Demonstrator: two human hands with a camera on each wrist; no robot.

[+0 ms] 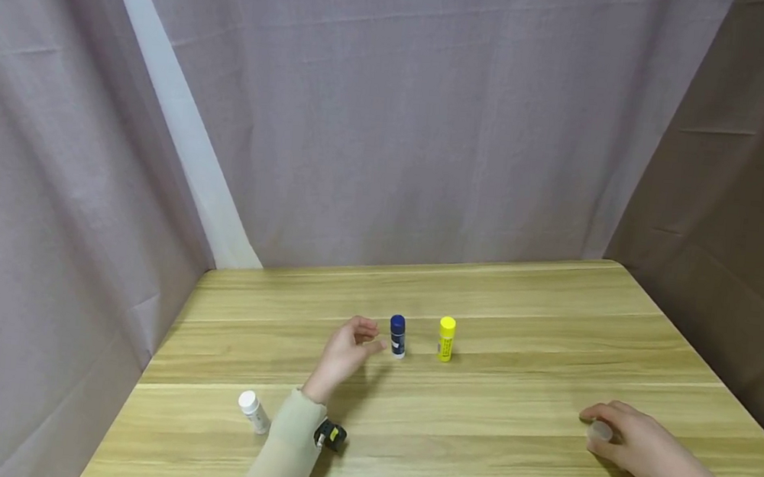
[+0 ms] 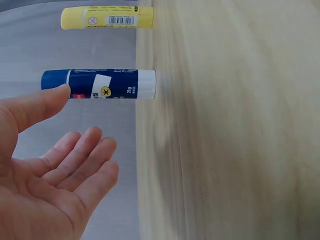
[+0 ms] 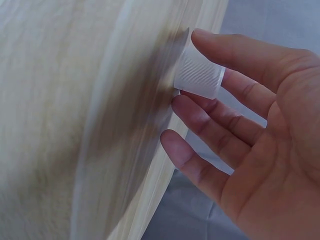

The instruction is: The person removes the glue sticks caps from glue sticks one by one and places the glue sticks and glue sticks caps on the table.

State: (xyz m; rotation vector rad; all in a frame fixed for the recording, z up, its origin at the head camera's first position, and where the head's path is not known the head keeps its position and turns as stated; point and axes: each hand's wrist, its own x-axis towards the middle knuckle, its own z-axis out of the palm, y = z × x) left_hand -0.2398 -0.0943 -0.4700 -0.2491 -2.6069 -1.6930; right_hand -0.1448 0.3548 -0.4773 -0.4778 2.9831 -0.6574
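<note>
My left hand (image 1: 346, 349) is just left of an upright blue glue stick (image 1: 398, 337) with a white base. In the left wrist view its fingers (image 2: 95, 175) are relaxed and apart from the stick, and the thumb overlaps the blue cap; whether it touches cannot be told. A yellow glue stick (image 1: 446, 340) stands to the right of the blue one. Over at the right side of the table, my right hand (image 1: 645, 448) holds a small, ribbed, translucent white cap (image 3: 199, 72) between thumb and fingers, close to the tabletop.
A white cylindrical tube (image 1: 255, 412) with a white lid stands left of my left forearm. The wooden table (image 1: 471, 462) is bordered by grey curtains (image 1: 435, 121) at the back and left, and a darker curtain (image 1: 735, 226) on the right.
</note>
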